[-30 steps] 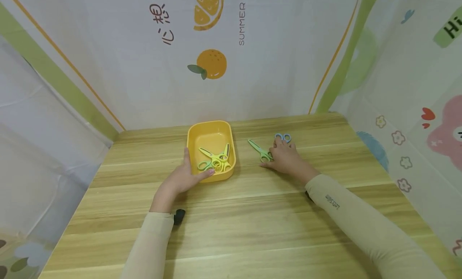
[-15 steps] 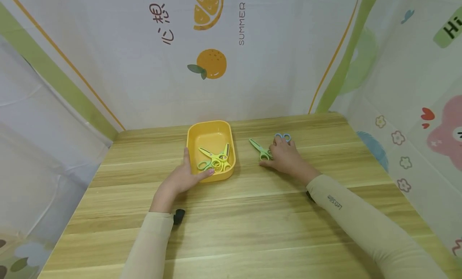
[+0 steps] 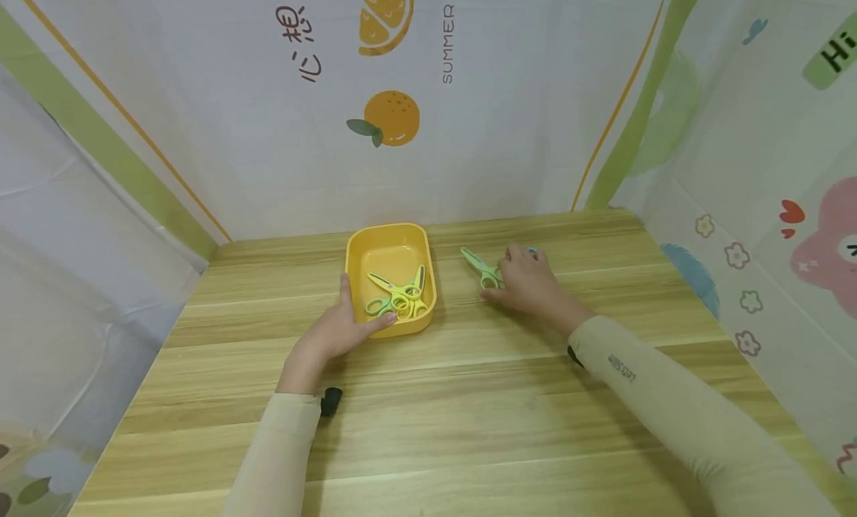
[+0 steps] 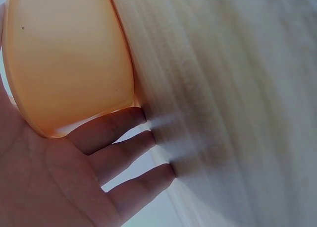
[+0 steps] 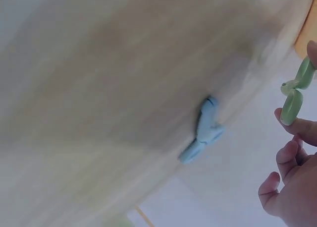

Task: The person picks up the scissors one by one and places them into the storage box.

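A yellow box (image 3: 388, 233) stands at the back middle of the table, with several yellow and green scissors (image 3: 399, 292) in its near half. My left hand (image 3: 332, 329) rests on its near left corner, thumb along the near rim and index finger up the left side. In the left wrist view, three straight fingers (image 4: 119, 157) reach down to the tabletop beside the box wall (image 4: 69, 63). My right hand (image 3: 532, 286) pinches green scissors (image 3: 477, 264) by the handles, blades towards the box. Blue scissors (image 5: 205, 133) lie beyond this hand, mostly hidden by it in the head view.
The wood-grain table (image 3: 428, 413) ends at a printed white curtain (image 3: 495, 160) just behind the box. More curtain hangs at the left and right sides.
My right hand has drawn its fingers together on the green scissors, which have shifted slightly up and away. More of the blue handles is covered. The left hand and box stay put.
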The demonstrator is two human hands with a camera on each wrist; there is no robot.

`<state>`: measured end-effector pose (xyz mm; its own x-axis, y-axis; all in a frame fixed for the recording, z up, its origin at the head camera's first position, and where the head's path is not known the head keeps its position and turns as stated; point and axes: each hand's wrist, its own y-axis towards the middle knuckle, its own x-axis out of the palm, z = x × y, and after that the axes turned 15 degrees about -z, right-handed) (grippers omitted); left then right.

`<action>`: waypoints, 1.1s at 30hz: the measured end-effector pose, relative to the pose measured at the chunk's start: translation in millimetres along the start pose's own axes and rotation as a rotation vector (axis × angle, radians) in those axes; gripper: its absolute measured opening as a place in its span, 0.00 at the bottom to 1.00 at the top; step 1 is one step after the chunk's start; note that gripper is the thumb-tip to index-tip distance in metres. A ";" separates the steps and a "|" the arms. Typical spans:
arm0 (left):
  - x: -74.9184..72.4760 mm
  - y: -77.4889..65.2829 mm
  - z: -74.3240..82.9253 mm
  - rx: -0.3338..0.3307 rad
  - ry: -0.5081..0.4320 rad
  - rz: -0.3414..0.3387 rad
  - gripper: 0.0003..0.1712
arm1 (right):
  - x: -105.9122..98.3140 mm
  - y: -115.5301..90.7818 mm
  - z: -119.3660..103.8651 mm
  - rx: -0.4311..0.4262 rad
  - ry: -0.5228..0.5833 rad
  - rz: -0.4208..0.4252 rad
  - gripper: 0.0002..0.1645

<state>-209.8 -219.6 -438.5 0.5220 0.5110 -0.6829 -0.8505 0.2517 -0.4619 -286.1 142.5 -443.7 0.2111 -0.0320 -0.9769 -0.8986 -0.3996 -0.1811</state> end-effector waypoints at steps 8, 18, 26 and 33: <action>-0.5 0.1 -1.5 -0.001 0.005 0.005 0.83 | -16.0 -1.6 -9.5 0.009 -0.016 0.007 0.34; -0.8 -0.6 -1.2 -0.002 0.000 0.002 0.85 | -22.8 0.3 -19.8 -0.002 -0.001 0.001 0.36; -0.6 -0.4 -1.3 -0.011 0.004 -0.002 0.85 | -25.8 1.5 -28.2 0.006 0.033 -0.006 0.34; -0.3 -0.4 -1.0 -0.006 0.000 0.001 0.84 | -27.5 3.2 -32.8 -0.001 0.028 0.004 0.34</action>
<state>-209.5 -220.7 -438.7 0.5209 0.5110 -0.6837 -0.8508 0.2461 -0.4643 -282.2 112.0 -413.7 0.2181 -0.0588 -0.9742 -0.8989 -0.4007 -0.1770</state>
